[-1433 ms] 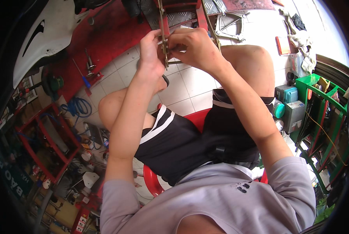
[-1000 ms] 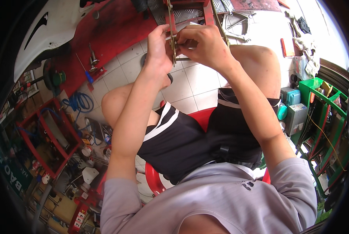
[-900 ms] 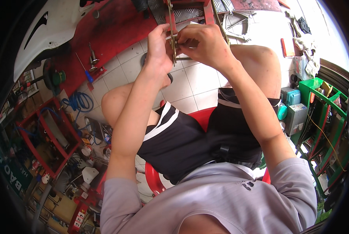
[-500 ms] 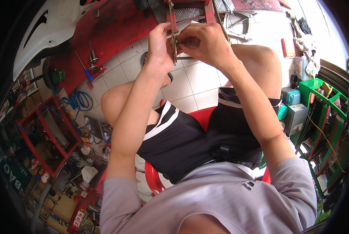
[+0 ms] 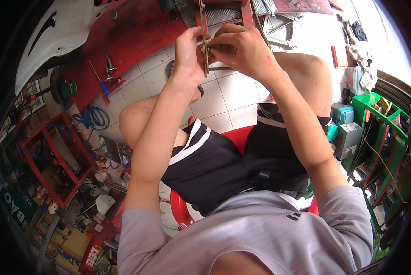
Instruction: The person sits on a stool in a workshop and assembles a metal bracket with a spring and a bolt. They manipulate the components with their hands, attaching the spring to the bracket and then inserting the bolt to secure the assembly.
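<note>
A narrow brass-coloured metal bar (image 5: 206,68) stands between my hands at the top, beside a red metal frame (image 5: 247,14). My left hand (image 5: 187,57) holds the bar from its left side, with the fingers partly hidden behind it. On the right, my right hand (image 5: 249,49) has its thumb and fingertips pinched together against a small bolt-like fitting on the bar. What lies between those fingertips is too small and covered to make out. Both forearms reach forward over my knees.
A red mat (image 5: 136,27) at the far left bears a blue-handled screwdriver (image 5: 104,87) and metal parts. A coiled blue hose (image 5: 93,118) and a red rack (image 5: 54,158) are at left. Green shelving (image 5: 375,103) and a grey box (image 5: 348,140) stand at right. I sit on a red chair (image 5: 180,208).
My right hand's fingers have shifted at the fitting, from a tight curl to a more stretched pinch with the knuckles turned. My left hand and the bar look nearly unmoved.
</note>
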Tool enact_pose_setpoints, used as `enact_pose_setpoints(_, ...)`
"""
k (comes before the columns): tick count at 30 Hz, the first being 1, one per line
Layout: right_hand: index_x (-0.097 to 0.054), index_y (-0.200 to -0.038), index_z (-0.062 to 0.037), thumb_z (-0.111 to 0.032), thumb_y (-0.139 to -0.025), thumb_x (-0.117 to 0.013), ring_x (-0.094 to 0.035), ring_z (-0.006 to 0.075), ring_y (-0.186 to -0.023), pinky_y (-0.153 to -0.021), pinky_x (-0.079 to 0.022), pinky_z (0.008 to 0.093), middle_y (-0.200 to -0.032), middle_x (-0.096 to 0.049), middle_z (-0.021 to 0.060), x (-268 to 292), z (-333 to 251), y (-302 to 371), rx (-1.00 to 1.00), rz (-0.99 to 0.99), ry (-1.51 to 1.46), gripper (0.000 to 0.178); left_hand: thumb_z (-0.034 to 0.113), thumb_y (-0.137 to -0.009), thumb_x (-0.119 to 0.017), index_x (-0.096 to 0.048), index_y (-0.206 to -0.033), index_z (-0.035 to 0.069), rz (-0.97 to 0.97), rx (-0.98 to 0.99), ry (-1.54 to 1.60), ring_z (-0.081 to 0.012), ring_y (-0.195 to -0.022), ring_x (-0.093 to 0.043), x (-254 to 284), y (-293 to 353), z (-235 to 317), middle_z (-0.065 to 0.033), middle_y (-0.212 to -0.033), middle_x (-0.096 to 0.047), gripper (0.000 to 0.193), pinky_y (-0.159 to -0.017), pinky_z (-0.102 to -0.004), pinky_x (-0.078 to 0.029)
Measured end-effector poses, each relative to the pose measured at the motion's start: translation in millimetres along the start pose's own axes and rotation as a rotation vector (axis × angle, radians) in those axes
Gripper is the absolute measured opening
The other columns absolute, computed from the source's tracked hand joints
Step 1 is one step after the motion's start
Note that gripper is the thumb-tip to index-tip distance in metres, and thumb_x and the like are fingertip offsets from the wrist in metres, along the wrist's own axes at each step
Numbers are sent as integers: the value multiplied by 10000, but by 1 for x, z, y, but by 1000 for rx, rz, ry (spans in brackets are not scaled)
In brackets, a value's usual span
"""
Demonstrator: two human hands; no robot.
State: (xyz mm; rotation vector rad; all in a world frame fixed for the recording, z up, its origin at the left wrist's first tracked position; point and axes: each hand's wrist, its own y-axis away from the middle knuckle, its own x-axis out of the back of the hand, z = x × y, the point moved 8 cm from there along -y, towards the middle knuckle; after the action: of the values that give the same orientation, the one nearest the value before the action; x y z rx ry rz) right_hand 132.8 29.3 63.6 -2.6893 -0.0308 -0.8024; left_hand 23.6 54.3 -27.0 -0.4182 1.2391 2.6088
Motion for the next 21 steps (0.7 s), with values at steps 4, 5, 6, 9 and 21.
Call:
enact_pose_setpoints(4,-710,-896,-3,-1,-748,-702,-705,215,-693,-665,-574,283,-795,-695,97,-1,-1,0,-47,-29,1,148,403,-935,-363,-612,-1075,2,11,-1,-2,-154,-827,-556,-1,2,1,-53,-937,-645,492,-754,-300,-422)
enact_pose_setpoints(5,-705,-906,0,7,-749,-698,-710,206,-698,-672,-577,280,-791,-698,99,-2,1,1,-73,-28,-30,157,406,-935,-363,-613,-1068,8,10,2,3,-149,-819,-548,-2,3,1,-46,-930,-642,488,-749,-297,-414)
enact_pose_setpoints(6,-699,-916,3,16,-750,-693,-715,197,-704,-678,-579,276,-787,-701,101,-3,3,1,-100,-28,-61,167,408,-934,-363,-615,-1061,14,10,4,8,-145,-811,-539,-3,3,1,-39,-923,-639,485,-743,-294,-406)
enact_pose_setpoints(9,-681,-892,-3,-20,-705,-722,-694,249,-679,-646,-560,321,-743,-687,122,-2,4,2,-114,-17,-112,192,407,-934,-363,-615,-1034,22,1,-2,-14,-141,-791,-528,-2,4,1,-33,-907,-632,471,-726,-296,-399)
enact_pose_setpoints(21,-690,-908,2,-4,-715,-691,-681,243,-692,-646,-548,329,-771,-679,124,0,0,0,-74,-29,-60,193,395,-936,-360,-608,-1085,-3,-2,-13,-16,-150,-839,-556,1,-1,0,-55,-945,-641,492,-764,-301,-430)
